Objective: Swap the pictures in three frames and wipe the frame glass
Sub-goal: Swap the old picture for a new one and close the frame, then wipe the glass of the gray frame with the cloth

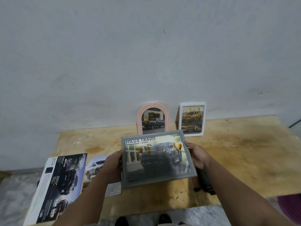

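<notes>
I hold a grey rectangular frame (156, 158) above the wooden table (244, 152), its glass facing me over a dark pickup picture titled HILUX TRAVO. My left hand (112, 163) grips its left edge and my right hand (197, 155) grips its right edge. Behind it a pink arched frame (153, 117) with a dark truck picture leans on the wall. Right of that stands a white rectangular frame (192, 119) with a yellow truck picture.
A large dark car brochure (60, 186) lies at the table's left front edge, overhanging it. A loose picture of a white truck (95, 168) lies beside it, partly under my left arm. A black object (204, 180) lies under my right forearm. A purple cloth (291, 207) shows at the right edge.
</notes>
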Demonstrator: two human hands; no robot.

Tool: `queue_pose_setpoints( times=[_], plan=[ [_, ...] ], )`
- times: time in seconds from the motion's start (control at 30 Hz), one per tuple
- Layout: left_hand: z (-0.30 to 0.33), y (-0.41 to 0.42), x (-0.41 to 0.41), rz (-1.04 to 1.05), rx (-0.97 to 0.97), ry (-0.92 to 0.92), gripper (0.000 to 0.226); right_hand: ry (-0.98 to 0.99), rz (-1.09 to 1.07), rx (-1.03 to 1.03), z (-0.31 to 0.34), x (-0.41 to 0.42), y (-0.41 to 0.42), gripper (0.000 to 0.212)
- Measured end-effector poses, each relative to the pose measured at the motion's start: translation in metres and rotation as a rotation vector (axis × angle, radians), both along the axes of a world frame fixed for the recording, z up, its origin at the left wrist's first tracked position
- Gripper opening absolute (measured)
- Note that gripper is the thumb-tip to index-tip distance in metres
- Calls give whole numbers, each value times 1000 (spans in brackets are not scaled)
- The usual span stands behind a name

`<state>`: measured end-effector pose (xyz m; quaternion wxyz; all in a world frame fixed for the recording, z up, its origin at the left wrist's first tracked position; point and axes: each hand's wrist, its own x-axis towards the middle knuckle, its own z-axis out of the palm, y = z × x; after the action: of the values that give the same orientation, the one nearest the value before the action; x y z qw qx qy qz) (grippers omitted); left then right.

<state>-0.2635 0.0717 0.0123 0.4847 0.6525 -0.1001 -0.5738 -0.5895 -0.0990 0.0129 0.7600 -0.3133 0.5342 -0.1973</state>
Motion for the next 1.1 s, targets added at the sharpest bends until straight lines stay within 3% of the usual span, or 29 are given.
queue_pose_setpoints(
  times=[0.1,0.3,0.53,0.67,0.8,0.93,1.1],
  plan=[
    [-23,18,-12,70,42,83,39,31,-65,21,-12,9,13,38],
    [-63,44,-19,97,185,21,33,305,-36,-64,-25,9,33,28],
    [-77,28,-32,58,168,9,25,454,-82,-122,-42,-28,29,16],
    [-95,17,-32,27,253,-97,23,826,97,-322,-67,-77,22,30],
    [-95,19,-31,-43,320,-271,23,1129,317,-247,-86,-108,31,56],
    [-81,29,-36,-241,310,-435,23,1128,368,-157,-99,-114,44,67],
    [-81,38,-37,-279,321,-463,23,1004,224,-169,-101,-114,47,62]
  ],
)
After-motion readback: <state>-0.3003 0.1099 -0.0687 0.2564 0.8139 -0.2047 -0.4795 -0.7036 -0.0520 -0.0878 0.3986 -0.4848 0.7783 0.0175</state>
